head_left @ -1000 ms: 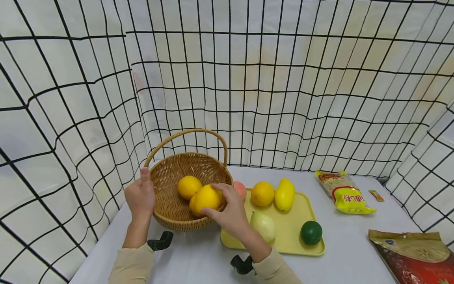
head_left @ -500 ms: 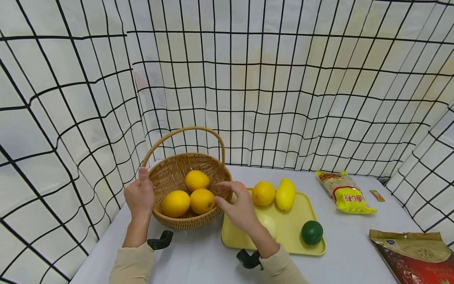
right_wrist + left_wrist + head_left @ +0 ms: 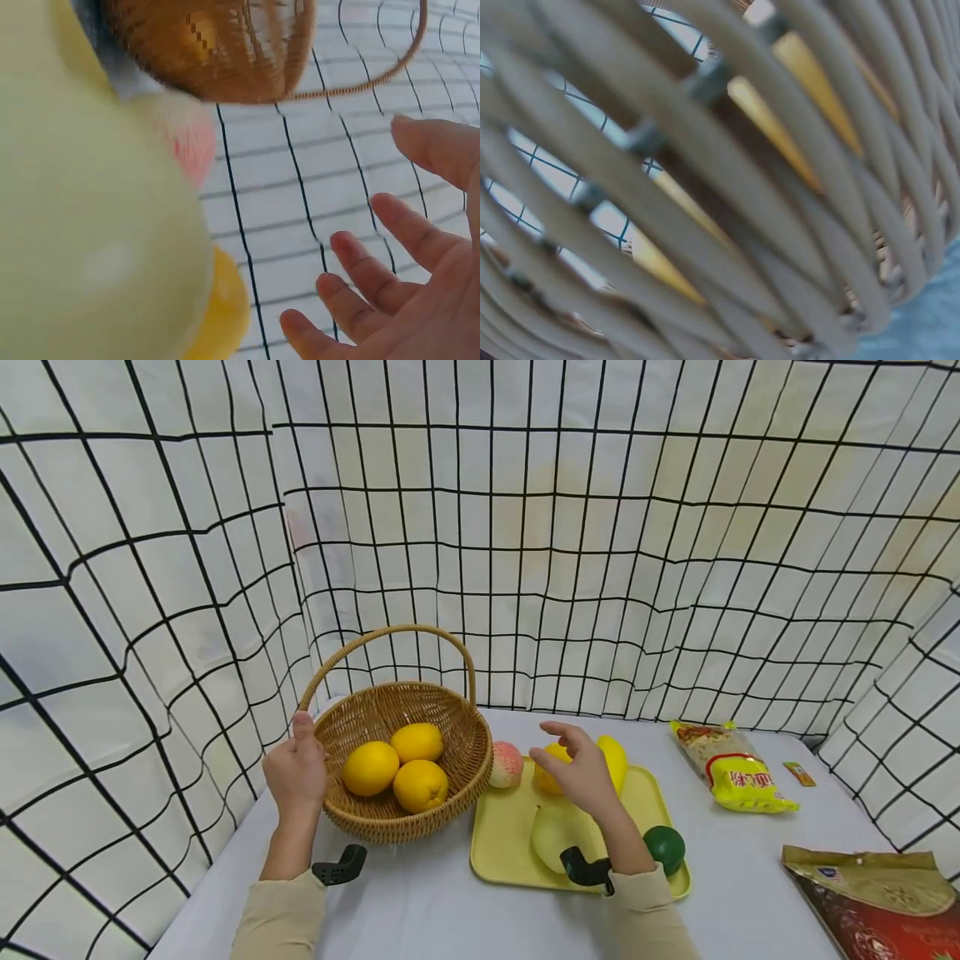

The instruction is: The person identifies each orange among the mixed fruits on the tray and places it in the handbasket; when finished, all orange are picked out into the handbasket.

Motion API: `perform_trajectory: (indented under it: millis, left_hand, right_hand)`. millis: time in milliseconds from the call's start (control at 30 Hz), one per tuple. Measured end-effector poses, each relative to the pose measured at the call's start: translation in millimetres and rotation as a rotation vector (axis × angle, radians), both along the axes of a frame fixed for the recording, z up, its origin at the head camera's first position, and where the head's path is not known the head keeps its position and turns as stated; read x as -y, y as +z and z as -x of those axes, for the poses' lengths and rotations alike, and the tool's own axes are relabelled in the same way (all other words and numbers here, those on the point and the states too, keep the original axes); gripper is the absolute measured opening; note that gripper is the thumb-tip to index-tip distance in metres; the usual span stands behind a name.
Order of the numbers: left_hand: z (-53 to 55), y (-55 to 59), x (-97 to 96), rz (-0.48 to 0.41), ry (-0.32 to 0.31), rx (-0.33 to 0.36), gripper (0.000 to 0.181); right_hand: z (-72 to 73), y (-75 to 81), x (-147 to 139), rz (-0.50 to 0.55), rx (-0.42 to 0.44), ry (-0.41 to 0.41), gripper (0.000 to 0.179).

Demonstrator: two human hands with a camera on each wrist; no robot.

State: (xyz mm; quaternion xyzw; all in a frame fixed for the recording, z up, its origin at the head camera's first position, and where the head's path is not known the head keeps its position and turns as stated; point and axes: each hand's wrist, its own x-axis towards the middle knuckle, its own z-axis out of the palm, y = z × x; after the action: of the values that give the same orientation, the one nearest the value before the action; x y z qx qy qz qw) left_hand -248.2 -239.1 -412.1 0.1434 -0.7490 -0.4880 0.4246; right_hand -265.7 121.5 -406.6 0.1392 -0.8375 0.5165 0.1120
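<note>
My left hand (image 3: 296,772) grips the left rim of a wicker basket (image 3: 390,832) at the foot of its handle, thumb up. Inside lie three orange-yellow fruits, a left one (image 3: 371,768), a back one (image 3: 417,742) and a front one (image 3: 421,787). My right hand (image 3: 588,772) hovers over a yellow tray (image 3: 491,860), fingers spread and holding nothing. Partly behind that hand is an orange (image 3: 548,780), with a mango (image 3: 616,762) beside it. A pale green pear (image 3: 90,217) looms large in the right wrist view; woven strands (image 3: 727,172) fill the left wrist view.
A pink peach (image 3: 506,765) sits between basket and tray. On the tray's right side is a dark green round fruit (image 3: 665,849). Farther right lie a yellow noodle bag (image 3: 738,777), a small packet (image 3: 799,774) and a red-gold pouch (image 3: 877,902). Black-gridded white walls enclose the table.
My right hand has let go of an orange-yellow fruit in the basket and moved right over the tray. The fruits have rolled into new places. My left hand stays on the basket.
</note>
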Motion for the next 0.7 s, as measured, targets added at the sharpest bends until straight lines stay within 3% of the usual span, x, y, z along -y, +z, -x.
perform_trajectory:
  millis: [300, 700]
  left_hand:
    - [-0.1, -1.0, 0.3, 0.004, 0.017, 0.012, 0.076]
    - [0.8, -1.0, -0.6, -0.011, 0.012, 0.005, 0.078]
  right_hand:
    - [12.3, -9.8, -38.4, -0.034, 0.113, -0.057, 0.053]
    - [20.5, -25.3, -46.2, -0.087, 0.224, -0.080, 0.060]
